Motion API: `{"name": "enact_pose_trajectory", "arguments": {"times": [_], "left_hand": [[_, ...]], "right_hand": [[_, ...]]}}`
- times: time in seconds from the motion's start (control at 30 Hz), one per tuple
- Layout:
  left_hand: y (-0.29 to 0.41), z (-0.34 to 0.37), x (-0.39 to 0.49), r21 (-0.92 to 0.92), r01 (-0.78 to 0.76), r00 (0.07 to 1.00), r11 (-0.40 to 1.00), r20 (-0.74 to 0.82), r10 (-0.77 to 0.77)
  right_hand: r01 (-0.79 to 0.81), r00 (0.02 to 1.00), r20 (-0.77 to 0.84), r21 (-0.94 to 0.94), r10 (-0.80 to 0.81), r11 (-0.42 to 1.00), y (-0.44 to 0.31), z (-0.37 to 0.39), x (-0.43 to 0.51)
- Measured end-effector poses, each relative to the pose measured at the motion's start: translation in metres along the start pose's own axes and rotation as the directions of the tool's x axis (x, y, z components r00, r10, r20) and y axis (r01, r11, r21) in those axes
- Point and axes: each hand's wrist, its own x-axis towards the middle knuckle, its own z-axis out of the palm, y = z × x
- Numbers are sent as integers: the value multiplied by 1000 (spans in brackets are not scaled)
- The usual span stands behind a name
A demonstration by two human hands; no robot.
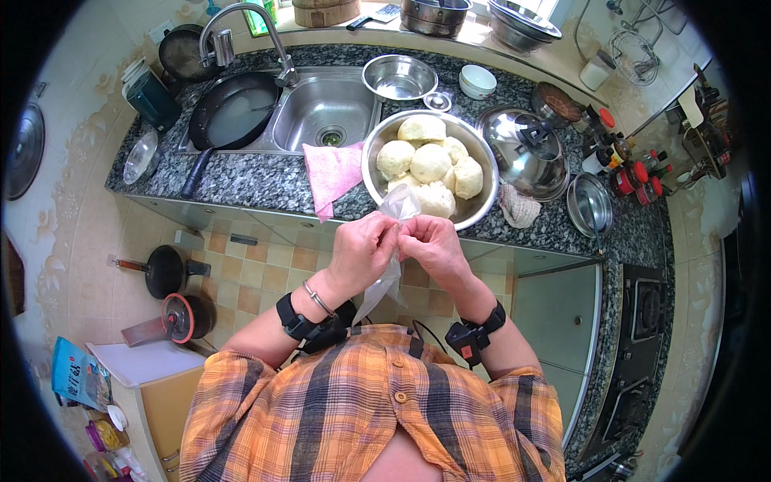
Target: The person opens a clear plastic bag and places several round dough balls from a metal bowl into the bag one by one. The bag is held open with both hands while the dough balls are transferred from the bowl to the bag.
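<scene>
A thin translucent plastic bag (385, 283) hangs between my hands, in front of the counter's edge. My left hand (366, 241) pinches it from the left and my right hand (430, 244) from the right, the fingertips almost touching. Part of the bag sticks up above my fingers and overlaps the near rim of a large steel bowl (491, 193). Several pale, round dough-like pieces (430, 162) fill that bowl. To its left lies a pink cloth (328, 178), draped over the counter edge.
Left of the steel sink (325, 114) sits a black frying pan (235, 114) holding cloudy liquid. A steel basin (400, 77) and white bowls (477, 81) stand behind the large bowl. A domed lid (524, 156), a crumpled cloth (519, 206) and seasoning jars (629, 178) are at right, near a gas stove (638, 355).
</scene>
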Motion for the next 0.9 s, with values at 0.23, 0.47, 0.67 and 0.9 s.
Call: {"name": "enact_pose_trajectory", "arguments": {"times": [0.23, 0.47, 0.67, 0.9], "left_hand": [[-3, 2, -3, -92, 187, 982, 978, 36, -184], [-2, -3, -4, -320, 514, 857, 796, 244, -455], [-5, -1, -3, -487, 615, 789, 620, 367, -493], [-7, 1, -6, -532, 611, 790, 586, 362, -495]], "right_hand": [[0, 999, -39, 81, 3, 997, 1, -1, -3], [44, 993, -109, -10, -45, 999, 6, -2, -3], [106, 973, -166, -294, -160, 950, 8, 7, -5], [115, 974, -157, -278, -163, 954, 8, 5, -6]]}}
